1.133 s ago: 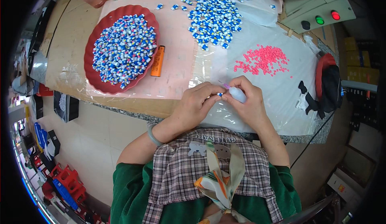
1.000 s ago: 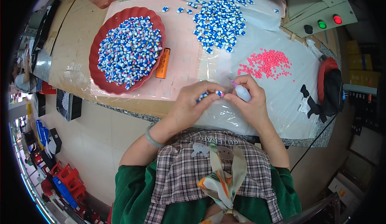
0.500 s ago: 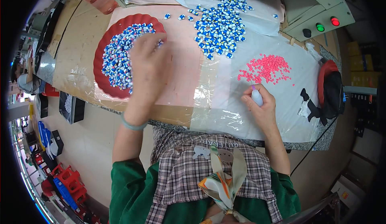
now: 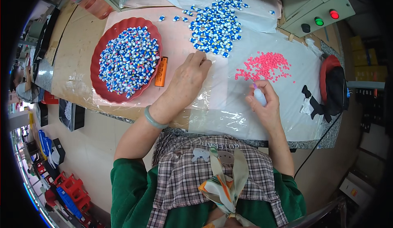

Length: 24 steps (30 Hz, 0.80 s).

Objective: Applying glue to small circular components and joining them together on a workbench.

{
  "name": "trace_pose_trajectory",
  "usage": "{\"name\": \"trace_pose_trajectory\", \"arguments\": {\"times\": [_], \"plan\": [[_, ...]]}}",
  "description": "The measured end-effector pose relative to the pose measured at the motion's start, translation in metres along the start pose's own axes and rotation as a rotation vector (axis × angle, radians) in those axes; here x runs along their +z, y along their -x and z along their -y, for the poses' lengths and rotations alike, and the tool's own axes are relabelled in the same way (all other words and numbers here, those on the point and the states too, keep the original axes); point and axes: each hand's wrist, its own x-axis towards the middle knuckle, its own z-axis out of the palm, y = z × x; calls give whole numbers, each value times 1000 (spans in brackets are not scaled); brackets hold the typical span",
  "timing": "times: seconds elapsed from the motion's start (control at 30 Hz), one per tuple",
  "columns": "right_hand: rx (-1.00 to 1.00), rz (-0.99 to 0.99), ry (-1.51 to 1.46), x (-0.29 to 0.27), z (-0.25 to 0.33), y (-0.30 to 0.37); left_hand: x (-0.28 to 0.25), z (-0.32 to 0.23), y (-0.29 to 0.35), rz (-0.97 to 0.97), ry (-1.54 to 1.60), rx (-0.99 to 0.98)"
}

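My left hand reaches to the near edge of a heap of small blue-and-white pieces. Its fingers are bent and pressed together; whatever is between the fingertips is hidden. In my right hand is a small translucent squeeze bottle with a purple tip, tilted up toward a scatter of tiny pink pieces. A red scalloped tray on the left holds a mound of blue-and-white pieces, many with a pink spot. An orange-and-black stick-like object lies against the tray's right side.
Behind the heap stands a pale metal machine housing with a green and a red light. A pink-lidded jar stands at the far left. A black pouch lies at the right edge. Clear plastic sheeting covers the table.
My left hand has moved right from over the red tray to the heap's near edge, uncovering the orange object. The right hand still holds the bottle by the pink pieces. The view has shifted slightly.
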Motion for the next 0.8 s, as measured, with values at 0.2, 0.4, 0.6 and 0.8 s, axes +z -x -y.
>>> {"name": "trace_pose_trajectory", "arguments": {"times": [0.2,0.4,0.6,0.8], "plan": [[50,-11,-360,-12,7,2,-9,-9,4,6,90,-73],[-33,-79,-367,-18,1,3,-9,-28,23,94,1120,-586],[-68,-173,-345,-6,19,4,-4,-47,34,153,1407,-699],[-238,-179,-68,3,30,13,-2,-54,41,134,1427,-730]]}}
